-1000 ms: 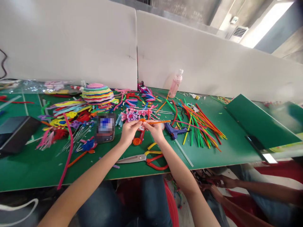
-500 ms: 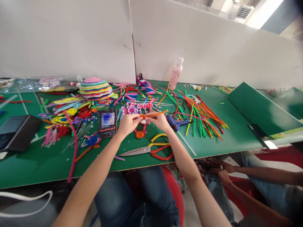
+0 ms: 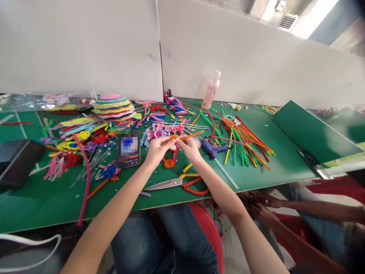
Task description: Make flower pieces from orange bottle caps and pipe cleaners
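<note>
Both hands meet above the green table, pinching an orange pipe cleaner (image 3: 194,135) whose free end sticks out to the right. My left hand (image 3: 158,149) grips its coiled orange end at the fingertips. My right hand (image 3: 189,147) holds the same pipe cleaner close beside the left fingers. Just below the hands lies an orange coiled disc (image 3: 169,163) with red pieces running up from it. Scissors (image 3: 168,184) with yellow and red handles rest nearer the table edge. A blue glue gun (image 3: 213,148) lies right of my right hand, and a phone (image 3: 129,150) left of my left hand.
Loose pipe cleaners (image 3: 248,140) spread on the right, near a pink bottle (image 3: 211,91). A striped stack of pipe cleaners (image 3: 114,108) stands back left. A black box (image 3: 19,161) is at far left. Another person's hands (image 3: 264,207) show below the table edge at right.
The coiled orange end between my fingertips shows a little larger. My hands have shifted only slightly, and the view has moved a little.
</note>
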`<control>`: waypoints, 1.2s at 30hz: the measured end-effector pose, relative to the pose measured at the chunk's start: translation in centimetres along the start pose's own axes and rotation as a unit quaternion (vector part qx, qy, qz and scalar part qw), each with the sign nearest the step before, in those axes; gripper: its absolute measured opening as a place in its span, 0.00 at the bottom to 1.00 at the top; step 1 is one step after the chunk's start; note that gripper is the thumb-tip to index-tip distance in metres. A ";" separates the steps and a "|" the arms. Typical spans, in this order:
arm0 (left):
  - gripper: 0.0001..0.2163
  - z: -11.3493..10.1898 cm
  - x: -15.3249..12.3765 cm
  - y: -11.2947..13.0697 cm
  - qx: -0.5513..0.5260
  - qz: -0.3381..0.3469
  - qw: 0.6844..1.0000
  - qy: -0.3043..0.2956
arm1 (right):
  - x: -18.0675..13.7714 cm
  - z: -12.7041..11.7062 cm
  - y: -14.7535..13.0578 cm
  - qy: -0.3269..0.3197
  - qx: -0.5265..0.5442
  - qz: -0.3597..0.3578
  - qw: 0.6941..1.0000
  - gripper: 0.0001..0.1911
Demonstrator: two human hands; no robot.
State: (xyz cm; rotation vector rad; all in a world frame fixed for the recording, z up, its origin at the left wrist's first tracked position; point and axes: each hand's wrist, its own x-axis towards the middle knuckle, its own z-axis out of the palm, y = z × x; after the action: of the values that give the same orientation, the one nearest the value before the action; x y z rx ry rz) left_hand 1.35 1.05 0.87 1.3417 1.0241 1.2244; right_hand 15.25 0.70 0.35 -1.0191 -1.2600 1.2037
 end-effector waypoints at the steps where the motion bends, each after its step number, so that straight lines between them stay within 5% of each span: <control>1: 0.19 0.3 0.0 -0.2 -0.036 -0.018 0.999 0.009 | -0.1 0.3 0.1 0.008 0.031 0.012 0.999 0.21; 5: 0.17 1.0 -0.2 -0.3 -0.062 -0.027 0.996 0.052 | -0.5 0.8 0.0 0.029 0.103 0.042 0.993 0.20; 11: 0.14 0.4 -0.6 0.3 0.170 0.069 0.980 0.076 | -0.1 0.1 -0.2 0.026 -0.022 -0.007 0.999 0.20; 15: 0.15 -0.7 -0.1 0.4 0.275 0.113 0.954 0.025 | 0.3 -1.1 -0.6 0.009 -0.082 -0.038 0.996 0.19; 23: 0.12 -2.0 -0.1 1.1 0.556 0.157 0.813 -0.077 | 0.3 -2.2 -0.3 -0.084 -0.221 -0.069 0.969 0.12; 25: 0.12 -2.0 -0.1 1.2 0.521 0.148 0.838 -0.061 | 0.4 -1.8 0.1 -0.070 -0.188 -0.055 0.978 0.12; 30: 0.15 -1.1 0.1 0.9 0.192 0.048 0.980 -0.005 | 0.5 -0.6 0.5 0.006 0.001 -0.010 1.000 0.19; 36: 0.21 -0.2 0.4 0.2 -0.019 -0.037 0.998 0.051 | 0.3 0.0 -0.2 0.008 0.067 0.021 0.998 0.20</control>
State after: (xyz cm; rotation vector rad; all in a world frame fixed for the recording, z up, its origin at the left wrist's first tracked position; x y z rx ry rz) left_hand 1.15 1.44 1.13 1.2115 1.1081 1.2615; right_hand 15.24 0.95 0.56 -0.9599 -1.1344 1.2925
